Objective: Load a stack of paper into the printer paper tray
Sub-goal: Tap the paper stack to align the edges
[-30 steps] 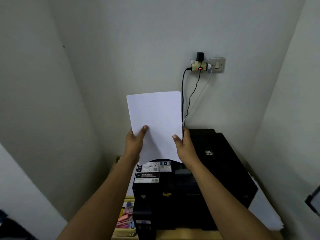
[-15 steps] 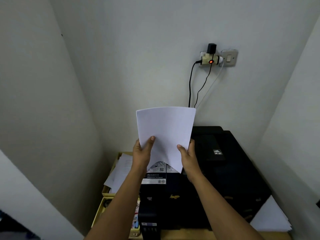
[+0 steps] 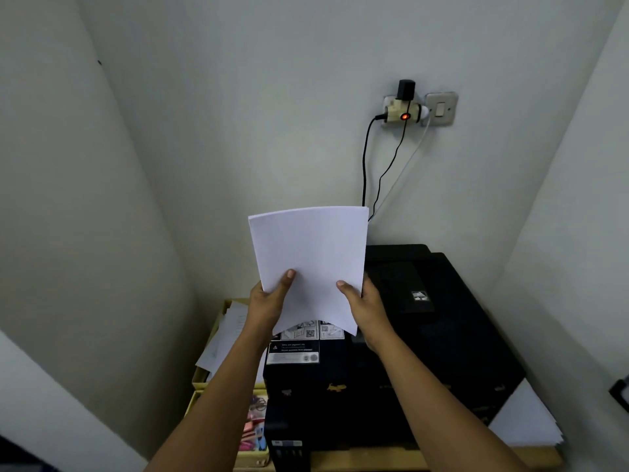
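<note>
**Paper in hand, held above the printer; not yet loaded**

Step in hand: carrying and aligning. The paper [image 3: 308,264] is a thin white stack held upright and slightly bowed, directly above the front left of the printer [image 3: 425,335]. No part of the stack touches the printer.

Grip: the left hand [image 3: 269,301] clamps the stack's lower left edge, thumb on the near face, fingers hidden behind. The right hand [image 3: 366,308] clamps the lower right edge in the same way. Both holds are low on the sheets, so the top of the stack stands free.

Printer condition: the black body sits on a wooden surface [image 3: 374,461]. Its rear flap, by the wall, appears to lie flat. Whether a feed slot is open there cannot be told; the casing is too dark to read.

Other items: a second lot of white sheets [image 3: 524,424] lies at the printer's right front corner. Yellow trays [image 3: 211,379] with loose papers sit at the printer's left. Cables [image 3: 367,165] run from a wall socket above the printer down behind it.

Judgement on the next move: the stack needs to travel toward the printer's rear, bottom edge leading. If the flap is shut, one hand must release to lift it. The edges should be squared before insertion, since the bow may cause the sheets to splay.
</note>
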